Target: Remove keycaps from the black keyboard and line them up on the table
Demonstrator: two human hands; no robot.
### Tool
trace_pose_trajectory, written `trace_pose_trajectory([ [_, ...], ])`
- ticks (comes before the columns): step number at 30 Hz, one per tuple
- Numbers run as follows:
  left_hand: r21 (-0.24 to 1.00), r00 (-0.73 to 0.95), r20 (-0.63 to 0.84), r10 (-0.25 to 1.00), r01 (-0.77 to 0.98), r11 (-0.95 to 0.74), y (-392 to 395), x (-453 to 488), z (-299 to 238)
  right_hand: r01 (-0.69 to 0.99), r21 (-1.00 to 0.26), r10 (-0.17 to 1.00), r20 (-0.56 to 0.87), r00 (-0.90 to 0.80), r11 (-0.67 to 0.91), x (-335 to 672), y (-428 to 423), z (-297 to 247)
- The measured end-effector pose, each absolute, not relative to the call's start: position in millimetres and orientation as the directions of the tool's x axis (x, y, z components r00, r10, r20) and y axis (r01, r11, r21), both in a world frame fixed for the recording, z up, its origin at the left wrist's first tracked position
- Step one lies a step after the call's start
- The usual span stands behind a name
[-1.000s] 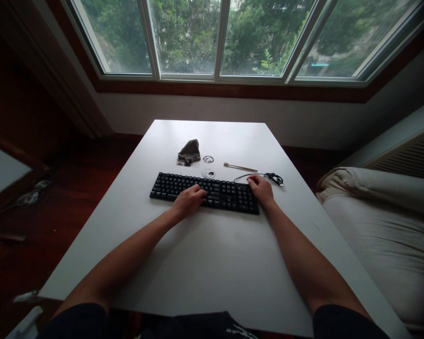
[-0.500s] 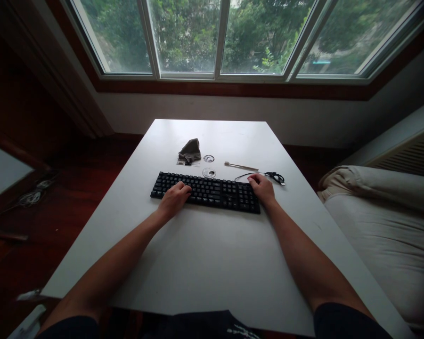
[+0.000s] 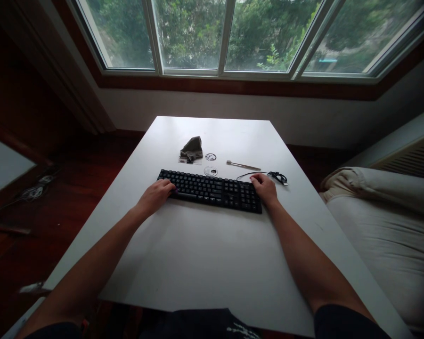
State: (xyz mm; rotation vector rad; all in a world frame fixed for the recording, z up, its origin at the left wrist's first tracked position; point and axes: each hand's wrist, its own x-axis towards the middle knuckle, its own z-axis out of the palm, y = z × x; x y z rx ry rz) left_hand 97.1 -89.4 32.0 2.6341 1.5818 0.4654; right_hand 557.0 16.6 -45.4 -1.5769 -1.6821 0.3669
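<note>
A black keyboard (image 3: 208, 188) lies slightly slanted on the white table (image 3: 205, 254). Over its left end, my left hand (image 3: 157, 193) is closed, fingers bent and pressed down near the front-left keys. A small purple bit shows under those fingertips; what it is I cannot make out. At the opposite end my right hand (image 3: 265, 188) grips the keyboard's right edge near the back corner, fingers curled. Just behind that hand the keyboard's cable (image 3: 277, 177) is bundled, its plug on the table.
Behind the keyboard lie a crumpled grey-brown cloth (image 3: 192, 148), several thin cotton swabs (image 3: 189, 161), two clear round pieces (image 3: 211, 171) and a toothbrush-like brush (image 3: 243, 165). A pale padded seat (image 3: 367, 221) stands right of the table. A window is ahead.
My left hand has slid left along the keyboard to its left end. My right hand keeps its grip at the right end. The view has shifted slightly.
</note>
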Motion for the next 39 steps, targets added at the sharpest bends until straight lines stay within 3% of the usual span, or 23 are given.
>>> trace_pose_trajectory([
  [5,0.116,0.508,0.232,0.830,0.833,-0.542,-89,101,29,0.715,-0.674,0.936,0.344,0.081,0.186,558,17,-46],
  [12,0.139,0.550,0.292,0.783,0.785,-0.604,-86,137,14,0.705,-0.684,0.937,0.339,0.082,0.185,559,17,-46],
  [19,0.136,0.623,0.242,0.744,0.738,-0.661,-85,178,14,0.705,-0.689,0.943,0.321,0.086,0.171,558,17,-44],
  [27,0.152,0.663,0.241,0.709,0.696,-0.702,-86,160,15,0.703,-0.689,0.940,0.330,0.086,0.177,558,16,-45],
  [35,0.104,0.585,0.224,0.779,0.781,-0.616,-87,98,28,0.709,-0.682,0.939,0.334,0.080,0.182,557,15,-44],
  [39,0.133,0.307,0.343,0.888,0.920,-0.370,-88,73,28,0.709,-0.685,0.942,0.323,0.088,0.169,555,14,-44],
])
